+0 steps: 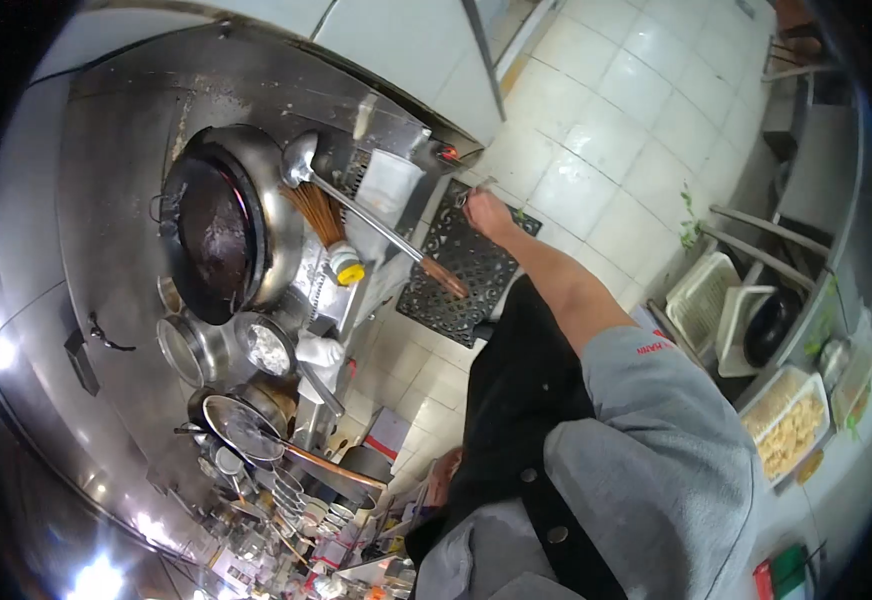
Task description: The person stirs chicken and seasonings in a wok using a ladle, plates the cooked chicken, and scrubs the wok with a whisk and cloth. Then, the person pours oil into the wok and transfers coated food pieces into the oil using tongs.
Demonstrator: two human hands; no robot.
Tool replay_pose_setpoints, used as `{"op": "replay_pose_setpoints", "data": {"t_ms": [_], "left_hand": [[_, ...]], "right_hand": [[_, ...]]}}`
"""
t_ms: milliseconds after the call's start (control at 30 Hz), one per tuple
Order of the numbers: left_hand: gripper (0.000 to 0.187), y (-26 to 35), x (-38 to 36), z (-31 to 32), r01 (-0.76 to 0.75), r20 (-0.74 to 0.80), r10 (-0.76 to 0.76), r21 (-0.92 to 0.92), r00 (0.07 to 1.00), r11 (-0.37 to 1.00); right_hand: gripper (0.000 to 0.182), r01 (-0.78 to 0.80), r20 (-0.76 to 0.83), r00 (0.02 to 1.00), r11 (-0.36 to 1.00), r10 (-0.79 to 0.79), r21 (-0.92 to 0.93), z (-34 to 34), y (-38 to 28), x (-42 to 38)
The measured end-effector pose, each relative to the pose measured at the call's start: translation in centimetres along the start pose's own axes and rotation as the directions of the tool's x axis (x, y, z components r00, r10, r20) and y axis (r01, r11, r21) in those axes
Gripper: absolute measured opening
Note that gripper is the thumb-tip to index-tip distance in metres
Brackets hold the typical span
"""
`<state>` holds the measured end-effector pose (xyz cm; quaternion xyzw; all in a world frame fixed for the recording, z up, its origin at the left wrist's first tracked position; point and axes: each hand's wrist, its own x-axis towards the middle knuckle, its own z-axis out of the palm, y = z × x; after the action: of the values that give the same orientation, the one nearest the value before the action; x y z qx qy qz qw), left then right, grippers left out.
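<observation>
My right hand is stretched out above the black floor mat, its fingers curled closed. A small, thin, shiny thing shows at the fingertips; its kind is too small to make out. Low in the view, by the edge of my black apron, part of my left hand shows, and its fingers are hidden. Nearest to the right hand on the stove side are a long ladle with a wooden handle end, a white container and a bamboo brush.
A dark wok sits on the steel stove at left. Metal pots and a wood-handled strainer are below it. At right, a counter edge holds a tray of pale yellow food near crates. The tiled floor looks shiny.
</observation>
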<state>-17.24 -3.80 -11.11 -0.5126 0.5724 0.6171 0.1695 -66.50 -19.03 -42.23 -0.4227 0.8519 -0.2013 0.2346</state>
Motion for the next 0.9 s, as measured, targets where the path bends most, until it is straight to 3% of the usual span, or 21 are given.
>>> {"op": "replay_pose_setpoints", "data": {"t_ms": [67,100,133,167,267,300,400,467,533,600,667,733,767,867,900], "left_hand": [[0.052,0.0,1.2,-0.5,-0.080,0.030,0.081,-0.021,0.996,0.997],[0.052,1.9,1.7,-0.8,0.044,0.049,-0.045,0.020,0.998,0.999],[0.054,4.0,2.3,-0.6,0.097,0.036,-0.090,-0.347,0.995,0.933],[0.056,3.8,2.9,-0.7,-0.022,0.013,0.029,-0.362,1.000,0.932],[0.058,4.2,3.1,-0.1,-0.066,-0.098,0.025,-0.442,0.995,0.895],[0.054,2.7,3.2,-0.1,-0.136,-0.117,0.099,-0.371,0.988,0.919],[0.048,-0.8,2.6,1.1,-0.047,-0.123,-0.043,-0.646,0.991,0.762],[0.048,-4.5,2.4,1.6,-0.031,-0.120,-0.089,-0.745,0.989,0.666],[0.057,-8.5,1.7,2.3,-0.044,-0.113,-0.090,-0.829,0.990,0.557],[0.061,-10.6,0.6,2.7,-0.041,-0.084,-0.100,-0.928,0.991,0.370],[0.068,-13.2,-0.9,2.9,-0.042,-0.038,0.103,-0.999,0.994,0.035],[0.075,-15.8,-2.3,3.3,0.023,-0.071,0.336,-0.963,0.939,-0.270],[0.073,-15.2,-3.4,3.7,-0.067,-0.109,0.142,-0.959,0.984,-0.274],[0.068,-18.9,-4.4,4.8,-0.147,-0.207,0.106,-0.901,0.973,-0.407],[0.062,-20.0,-4.8,5.3,-0.116,-0.243,0.182,-0.846,0.953,-0.521]], "right_hand": [[0.024,0.058,-0.073,0.996,0.990,-0.049,0.131,0.4,0.4,-5.1],[0.025,0.087,-0.111,0.992,0.978,-0.066,0.191,0.7,0.7,-7.8],[0.026,0.124,-0.119,0.988,0.970,-0.101,0.211,0.8,0.9,-10.3],[0.026,0.167,-0.128,0.982,0.958,-0.140,0.233,0.9,0.8,-12.6],[0.028,0.236,-0.149,0.969,0.925,-0.199,0.298,1.6,-1.7,-18.9],[0.026,0.199,-0.082,0.980,0.930,-0.182,0.308,1.7,-3.1,-20.7],[0.024,0.364,0.152,0.889,0.867,-0.433,0.339,2.6,-8.2,-24.8],[0.024,0.502,0.213,0.752,0.751,-0.624,0.429,3.2,-12.4,-27.2],[0.025,0.537,0.325,0.634,0.702,-0.702,0.468,0.7,-18.2,-30.7],[0.022,0.634,0.362,0.412,0.549,-0.836,0.545,0.7,-22.2,-33.9],[0.025,0.699,0.356,0.201,0.388,-0.913,0.601,-1.2,-26.8,-37.5],[0.024,0.734,0.318,0.044,0.246,-0.947,0.633,-2.4,-30.2,-40.5],[0.023,0.736,0.304,-0.018,0.193,-0.953,0.649,-2.1,-31.4,-41.9],[0.018,0.729,0.338,-0.186,0.101,-0.923,0.677,-1.0,-33.8,-45.7],[0.017,0.730,0.364,-0.222,0.093,-0.905,0.677,-0.5,-34.3,-46.6]]}}
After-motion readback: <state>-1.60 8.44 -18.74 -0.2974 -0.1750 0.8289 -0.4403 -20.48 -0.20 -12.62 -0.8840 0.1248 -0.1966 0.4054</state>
